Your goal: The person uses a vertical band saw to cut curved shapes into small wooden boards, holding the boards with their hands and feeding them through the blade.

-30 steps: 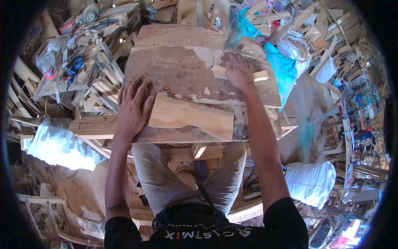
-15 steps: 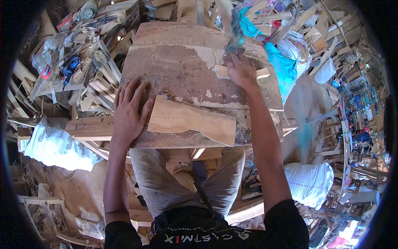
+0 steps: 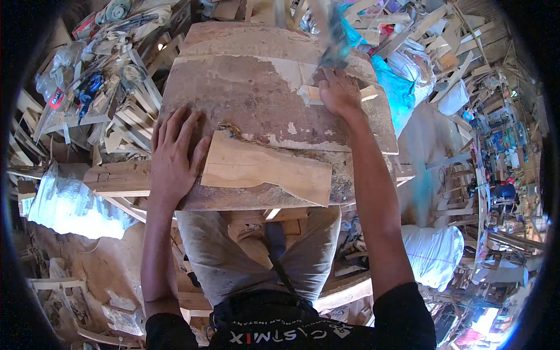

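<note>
My left hand [image 3: 174, 149] lies flat on the left edge of a worn wooden tabletop [image 3: 233, 81], its fingers spread and its thumb beside a pale board [image 3: 268, 166]. That board has a dark, rough far edge and a curved cut in its near edge. It lies along the near side of the top. Farther off to the right, my right hand [image 3: 341, 96] is closed over a short pale wooden strip [image 3: 370, 93], whose two ends stick out either side of it. Just beyond those fingers is a blurred grey-teal shape [image 3: 335, 46] that I cannot make out.
Offcuts, a plastic bottle [image 3: 55, 96] and a blue tool [image 3: 88, 93] crowd a stand at left. Turquoise sheeting [image 3: 394, 96] hangs by the right edge. A stuffed white sack [image 3: 433, 254] stands on the floor at right. A timber beam [image 3: 119, 177] juts out at left.
The view has shifted slightly. Both hands hold nearly the same places on the top, and the pale board lies as before. The blurred shape by my right hand has changed a little.
</note>
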Tool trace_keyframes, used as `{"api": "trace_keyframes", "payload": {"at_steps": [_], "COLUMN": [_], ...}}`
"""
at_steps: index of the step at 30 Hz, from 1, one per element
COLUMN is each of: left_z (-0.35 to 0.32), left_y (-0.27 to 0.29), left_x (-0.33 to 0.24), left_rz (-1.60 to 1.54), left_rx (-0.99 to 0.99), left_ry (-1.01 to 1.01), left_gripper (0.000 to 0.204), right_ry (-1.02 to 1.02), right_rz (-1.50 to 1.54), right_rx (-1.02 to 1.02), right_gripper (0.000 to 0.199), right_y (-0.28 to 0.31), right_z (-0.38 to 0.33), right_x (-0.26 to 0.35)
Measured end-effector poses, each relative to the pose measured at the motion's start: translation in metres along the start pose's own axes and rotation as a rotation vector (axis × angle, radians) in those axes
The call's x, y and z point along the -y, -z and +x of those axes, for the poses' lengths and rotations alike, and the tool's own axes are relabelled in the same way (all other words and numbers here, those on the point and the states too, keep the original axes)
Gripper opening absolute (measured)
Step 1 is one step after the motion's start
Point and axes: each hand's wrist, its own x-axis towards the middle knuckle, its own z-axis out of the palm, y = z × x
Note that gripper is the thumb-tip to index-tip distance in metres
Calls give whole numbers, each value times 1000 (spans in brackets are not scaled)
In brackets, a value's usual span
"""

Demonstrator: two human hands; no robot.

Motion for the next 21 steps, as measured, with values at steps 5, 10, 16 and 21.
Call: {"api": "trace_keyframes", "payload": {"at_steps": [5,10,16,21], "left_z": [-1,1,0,0], "left_y": [-1,-2,-3,-1], "left_x": [0,0,3,2], "left_rz": [35,33,37,47], "left_rx": [-19,-18,0,15], "left_ry": [7,9,-5,12], "left_gripper": [52,54,51,51], "right_ry": [43,35,86,49], "right_rz": [56,-19,-31,-32], "right_rx": [10,-13,-17,74], "right_gripper": [60,59,60,57], "right_y": [-2,-7,-2,7], "right_z": [7,9,10,16], "right_x": [-4,-9,-7,-1]}}
